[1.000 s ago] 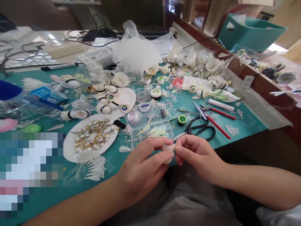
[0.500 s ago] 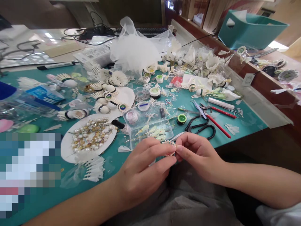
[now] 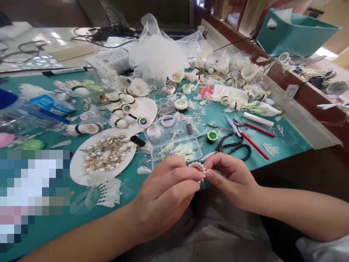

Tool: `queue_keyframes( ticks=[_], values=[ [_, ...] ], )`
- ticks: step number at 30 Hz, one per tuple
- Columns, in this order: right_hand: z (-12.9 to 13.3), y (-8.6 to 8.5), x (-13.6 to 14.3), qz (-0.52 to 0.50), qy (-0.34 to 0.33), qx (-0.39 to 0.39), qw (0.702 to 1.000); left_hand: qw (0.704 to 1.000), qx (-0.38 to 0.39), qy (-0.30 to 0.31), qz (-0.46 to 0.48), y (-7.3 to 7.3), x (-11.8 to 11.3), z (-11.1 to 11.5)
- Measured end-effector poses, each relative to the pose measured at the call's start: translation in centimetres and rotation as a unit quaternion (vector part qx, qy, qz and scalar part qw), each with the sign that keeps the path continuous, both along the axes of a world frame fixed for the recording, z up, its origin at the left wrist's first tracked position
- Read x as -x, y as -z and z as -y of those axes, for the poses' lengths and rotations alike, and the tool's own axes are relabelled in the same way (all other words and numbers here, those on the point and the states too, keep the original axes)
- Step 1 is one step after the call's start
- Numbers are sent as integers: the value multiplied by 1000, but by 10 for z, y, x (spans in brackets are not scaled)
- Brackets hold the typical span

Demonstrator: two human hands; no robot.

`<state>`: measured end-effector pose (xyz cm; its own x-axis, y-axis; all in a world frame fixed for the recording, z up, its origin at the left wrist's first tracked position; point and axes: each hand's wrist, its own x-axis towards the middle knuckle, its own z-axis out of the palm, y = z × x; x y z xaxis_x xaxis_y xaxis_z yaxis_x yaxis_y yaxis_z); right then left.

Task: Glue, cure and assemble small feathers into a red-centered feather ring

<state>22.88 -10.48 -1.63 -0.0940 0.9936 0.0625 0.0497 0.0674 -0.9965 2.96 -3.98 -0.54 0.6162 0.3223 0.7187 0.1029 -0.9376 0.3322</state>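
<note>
Between the fingers of my left hand (image 3: 166, 198) is a small round white piece (image 3: 198, 168) with a beaded or ribbed rim and some red inside. My right hand (image 3: 233, 180) has thumb and forefinger pinched at the right edge of that piece; anything else between them is too small to make out. Just beyond my hands lies a clear compartment box (image 3: 176, 149) holding pale green-white bits. Black-handled scissors (image 3: 236, 147) rest beyond my right hand, near an open jar of green (image 3: 212, 136).
A white plate of pearls and gold beads (image 3: 77, 163) lies left. Shuttlecocks (image 3: 120, 122) and white netting (image 3: 160, 54) are farther back. Red-handled pliers (image 3: 255, 145) lie right, below a teal basket (image 3: 297, 36). A dark-capped bottle (image 3: 139, 142) stands near the box.
The round piece has turned between my fingers, so more of its rim and red inside shows. Both hands stay close together. The view has shifted slightly.
</note>
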Motion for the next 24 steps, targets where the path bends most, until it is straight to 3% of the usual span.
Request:
queue_keyframes(
  ticks=[10,16,21,24],
  values=[
    [-5,1,-5,90,0,-136,987,1000,10,4,-28,-4,0,3],
    [-7,-1,-6,90,-5,-120,989,999,5,4,-41,-5,2,2],
    [-3,1,-5,76,7,-80,994,1000,7,-2,-16,3,0,3],
    [-3,3,-6,80,12,-98,992,1000,16,7,0,8,-1,3]
  ],
)
